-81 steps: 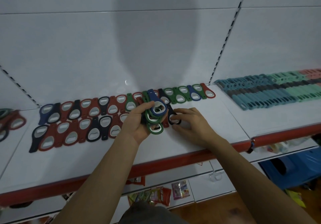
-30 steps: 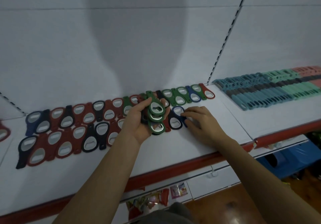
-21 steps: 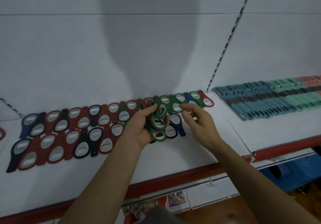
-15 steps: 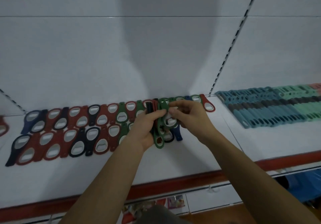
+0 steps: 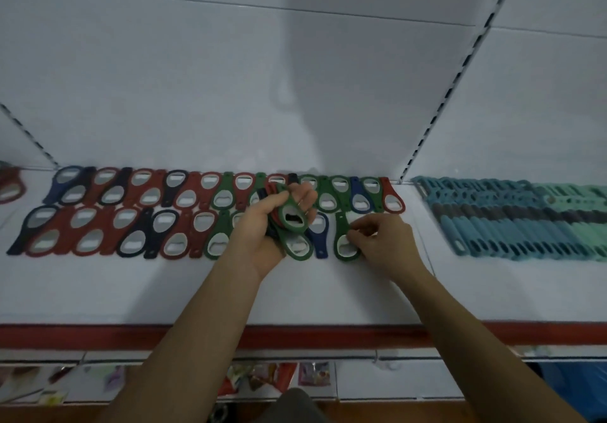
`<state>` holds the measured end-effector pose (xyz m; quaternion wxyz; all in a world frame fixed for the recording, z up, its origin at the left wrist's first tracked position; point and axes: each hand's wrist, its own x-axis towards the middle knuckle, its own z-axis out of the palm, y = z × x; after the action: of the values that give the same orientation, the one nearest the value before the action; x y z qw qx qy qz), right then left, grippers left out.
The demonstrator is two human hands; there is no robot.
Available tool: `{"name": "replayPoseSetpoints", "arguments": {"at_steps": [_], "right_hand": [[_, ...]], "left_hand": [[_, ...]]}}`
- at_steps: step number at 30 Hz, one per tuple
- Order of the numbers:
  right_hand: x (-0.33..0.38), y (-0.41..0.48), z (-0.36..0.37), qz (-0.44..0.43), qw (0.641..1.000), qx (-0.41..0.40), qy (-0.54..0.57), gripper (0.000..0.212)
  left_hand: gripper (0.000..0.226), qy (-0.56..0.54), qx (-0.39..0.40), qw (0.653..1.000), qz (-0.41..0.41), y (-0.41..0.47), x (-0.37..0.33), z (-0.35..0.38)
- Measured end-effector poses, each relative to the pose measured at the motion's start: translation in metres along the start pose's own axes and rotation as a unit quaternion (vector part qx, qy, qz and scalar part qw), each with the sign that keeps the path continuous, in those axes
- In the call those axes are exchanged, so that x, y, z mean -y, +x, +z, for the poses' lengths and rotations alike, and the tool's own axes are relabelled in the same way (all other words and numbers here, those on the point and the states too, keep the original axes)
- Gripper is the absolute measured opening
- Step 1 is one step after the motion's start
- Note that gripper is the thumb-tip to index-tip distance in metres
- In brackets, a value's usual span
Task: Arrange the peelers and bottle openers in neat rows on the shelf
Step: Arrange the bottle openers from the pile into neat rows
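The left hand gripped a small stack of green, red and dark plastic bottle openers, its fingers curled around it, just above the white shelf with a red front edge. The right hand pinched the edge of one green loop-shaped bottle opener, which lay flat on the shelf just beside a blue bottle opener of the front row. The teal and mint plastic peelers lay in rows well apart on the right.

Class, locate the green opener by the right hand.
Head view, centre-right: the green opener ends the front row, beside a blue opener, pinched by the right hand.
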<state>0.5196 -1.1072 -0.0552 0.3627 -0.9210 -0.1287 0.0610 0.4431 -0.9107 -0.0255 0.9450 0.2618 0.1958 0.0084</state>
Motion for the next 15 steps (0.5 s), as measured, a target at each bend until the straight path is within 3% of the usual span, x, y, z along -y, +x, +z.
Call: {"name": "replayPoseSetpoints", "arguments": {"at_steps": [3, 5, 10, 15], "right_hand": [[0.001, -0.006, 0.007, -0.035, 0.998, -0.036, -0.03, 0.021], [0.0, -0.009, 0.007, -0.054, 0.997, -0.043, -0.028, 0.023], [-0.019, -0.01, -0.001, -0.181, 0.981, 0.015, -0.069, 0.023], [-0.02, -0.01, 0.006, -0.21, 0.974, -0.001, -0.088, 0.022]], "left_hand": [[0.035, 0.001, 0.0, 1.0, 0.019, -0.001, 0.012, 0.006], [0.025, -0.012, 0.0, 1.0, 0.021, -0.001, 0.015, 0.009], [0.023, -0.026, 0.015, 0.999, 0.028, 0.002, 0.014, 0.007], [0.02, -0.032, 0.026, 0.999, 0.032, 0.004, 0.016, 0.009]]}}
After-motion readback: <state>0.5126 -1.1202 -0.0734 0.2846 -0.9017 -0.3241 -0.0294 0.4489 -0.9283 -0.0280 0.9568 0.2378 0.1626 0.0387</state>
